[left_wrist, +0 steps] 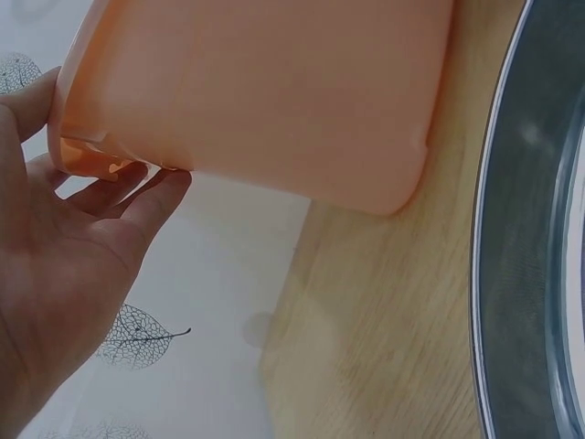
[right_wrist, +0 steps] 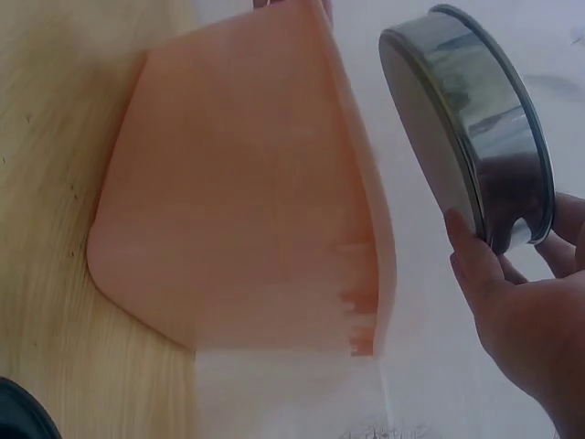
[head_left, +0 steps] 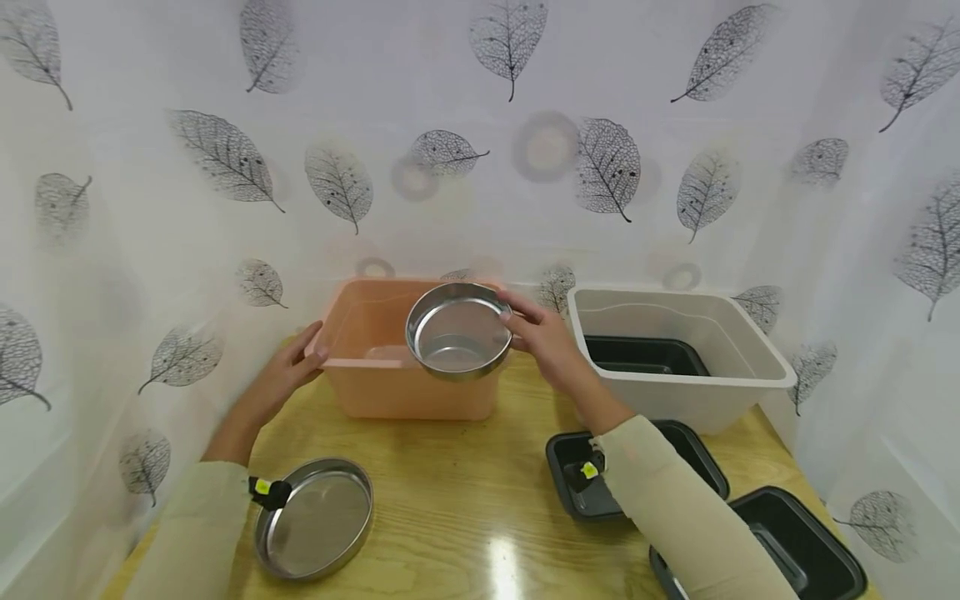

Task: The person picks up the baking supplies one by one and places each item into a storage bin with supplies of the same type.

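My right hand grips a round, shiny metal cake pan by its right side. The pan is tilted and held above the front rim of an orange plastic bin, partly covering the bin's inside. In the right wrist view, fingers and thumb pinch the pan's wall. At the bin's left end, my left hand holds the rim, with fingertips curled under its edge in the left wrist view. A second round metal pan lies on the table near my left forearm.
A white bin stands at the right with a black loaf pan inside. Several more black loaf pans lie in front of it, partly under my right forearm. A leaf-printed white curtain surrounds the wooden table.
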Demonstrator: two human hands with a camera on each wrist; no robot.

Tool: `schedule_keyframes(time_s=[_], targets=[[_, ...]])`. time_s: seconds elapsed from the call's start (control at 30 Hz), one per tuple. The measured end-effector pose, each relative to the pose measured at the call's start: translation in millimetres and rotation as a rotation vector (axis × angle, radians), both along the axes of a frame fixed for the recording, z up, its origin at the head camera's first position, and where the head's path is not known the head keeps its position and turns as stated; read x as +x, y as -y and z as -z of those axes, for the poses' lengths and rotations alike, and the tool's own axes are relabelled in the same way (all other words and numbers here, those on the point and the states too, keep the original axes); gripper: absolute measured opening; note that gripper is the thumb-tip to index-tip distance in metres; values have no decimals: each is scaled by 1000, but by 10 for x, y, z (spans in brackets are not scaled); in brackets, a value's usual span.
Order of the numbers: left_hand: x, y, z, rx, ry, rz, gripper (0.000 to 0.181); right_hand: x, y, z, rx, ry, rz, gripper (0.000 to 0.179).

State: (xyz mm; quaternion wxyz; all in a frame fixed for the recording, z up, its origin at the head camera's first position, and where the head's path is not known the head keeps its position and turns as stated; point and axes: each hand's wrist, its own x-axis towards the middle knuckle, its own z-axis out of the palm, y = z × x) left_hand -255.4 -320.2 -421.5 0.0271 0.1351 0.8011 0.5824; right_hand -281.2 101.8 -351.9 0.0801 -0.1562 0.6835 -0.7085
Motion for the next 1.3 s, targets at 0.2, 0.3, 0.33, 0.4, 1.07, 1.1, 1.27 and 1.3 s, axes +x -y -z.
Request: schedule_keyframes(time_s=[0.2, 0.3, 0.33, 0.4, 1.07, 1.1, 1.27, 1.3], targets=[[-23, -6, 31, -2, 7, 4, 73, -247, 13, -13, 28, 26, -48, 46], [-19, 8, 38, -4, 12, 4, 74, -359, 37, -25, 21, 56, -58, 46], [-14, 12, 38, -5, 14, 3, 74, -397, 44, -29, 18, 62, -61, 46], [-6, 22, 34, -10, 16, 0, 73, -469, 56, -37, 22, 70, -65, 46], [18, 13, 17, -24, 5, -3, 71, -958, 193, -87, 322, -100, -182, 44], [15, 16, 20, -22, 6, 0, 71, -971, 210, -85, 345, -115, -188, 43], [13, 13, 24, -17, 2, 2, 71, -1055, 284, -55, 448, -155, -195, 41], [12, 9, 25, -15, 2, 3, 71, -1071, 296, -46, 465, -158, -194, 40]])
